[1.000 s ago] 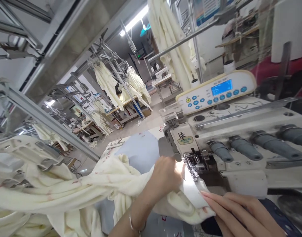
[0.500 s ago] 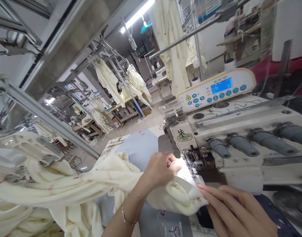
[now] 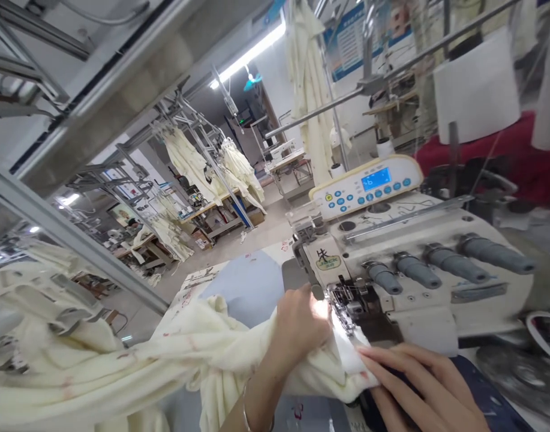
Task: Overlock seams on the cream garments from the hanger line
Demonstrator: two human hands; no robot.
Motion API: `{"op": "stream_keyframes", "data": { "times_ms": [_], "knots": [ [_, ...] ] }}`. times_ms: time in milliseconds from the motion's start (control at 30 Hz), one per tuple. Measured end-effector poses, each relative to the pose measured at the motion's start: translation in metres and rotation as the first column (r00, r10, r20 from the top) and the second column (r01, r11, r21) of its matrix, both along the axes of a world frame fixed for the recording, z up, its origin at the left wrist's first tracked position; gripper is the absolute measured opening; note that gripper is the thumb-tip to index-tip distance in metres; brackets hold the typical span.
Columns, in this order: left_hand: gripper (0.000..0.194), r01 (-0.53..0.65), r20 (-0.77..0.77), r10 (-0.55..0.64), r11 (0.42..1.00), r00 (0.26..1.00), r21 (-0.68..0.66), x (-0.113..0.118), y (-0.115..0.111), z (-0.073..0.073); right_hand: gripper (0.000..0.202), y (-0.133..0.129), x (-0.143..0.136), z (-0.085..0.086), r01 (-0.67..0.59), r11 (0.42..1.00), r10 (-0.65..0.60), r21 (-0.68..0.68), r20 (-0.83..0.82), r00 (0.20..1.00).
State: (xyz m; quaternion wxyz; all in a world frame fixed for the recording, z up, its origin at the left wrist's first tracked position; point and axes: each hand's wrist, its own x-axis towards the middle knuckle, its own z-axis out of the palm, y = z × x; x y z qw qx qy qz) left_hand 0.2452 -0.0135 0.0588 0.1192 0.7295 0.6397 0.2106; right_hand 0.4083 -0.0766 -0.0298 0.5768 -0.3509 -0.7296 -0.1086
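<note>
A pale cream plush garment (image 3: 221, 342) lies bunched across the sewing machine bed, with a white strip (image 3: 349, 354) along its edge. That strip runs at the presser foot (image 3: 342, 315) of an overlock sewing machine (image 3: 418, 282), under its bright lamp. Just left of the foot, my left hand (image 3: 301, 321) is closed on the cloth, its fingertips partly lost in the glare. Closer to me, my right hand (image 3: 418, 381) grips the edge of the strip between its fingers and a thumb hidden beneath.
A control panel (image 3: 369, 186) with a blue display tops the machine. Grey tension knobs (image 3: 416, 270) jut from its front. More cream garments hang from a white hanger clamp (image 3: 72, 321) at the left and from rails behind. A metal beam (image 3: 135, 78) crosses overhead.
The view has shifted slightly, so the machine appears farther left. My left hand has curled tighter beside the foot. The rolled cloth edge has flattened, and the white strip shows more plainly.
</note>
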Motion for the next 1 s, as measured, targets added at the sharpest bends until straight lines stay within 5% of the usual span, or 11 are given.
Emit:
{"op": "stream_keyframes", "data": {
  "times_ms": [267,400,567,733,867,1000],
  "knots": [
    [0.026,0.323,0.308,-0.293,0.945,0.905,-0.052,-0.04,-0.005,0.009,0.025,0.012,0.005,0.0,0.003,0.998,-0.007,0.059,0.071,0.997],
    [0.04,0.577,0.188,-0.567,0.817,0.802,0.002,-0.067,-0.026,0.022,0.025,0.017,0.003,0.0,-0.003,0.996,-0.003,0.085,0.066,0.998],
    [0.015,0.679,-0.209,-0.688,0.724,0.695,-0.126,-0.067,-0.033,0.054,0.031,0.015,0.005,-0.003,-0.096,0.994,0.095,0.044,0.02,0.995],
    [0.014,0.862,-0.017,-0.872,0.487,0.49,-0.145,-0.037,-0.039,0.072,0.032,0.018,0.01,0.025,-0.19,0.98,0.193,-0.052,0.073,0.978],
    [0.008,0.842,-0.206,-0.857,0.507,0.472,-0.184,-0.018,-0.059,0.075,0.038,0.024,0.007,0.046,-0.259,0.95,0.281,-0.175,0.113,0.953],
    [0.015,0.815,-0.321,-0.802,0.564,0.504,-0.132,-0.015,-0.069,0.081,0.033,0.011,0.006,0.044,-0.335,0.919,0.358,-0.208,0.085,0.93]
  ]
}}
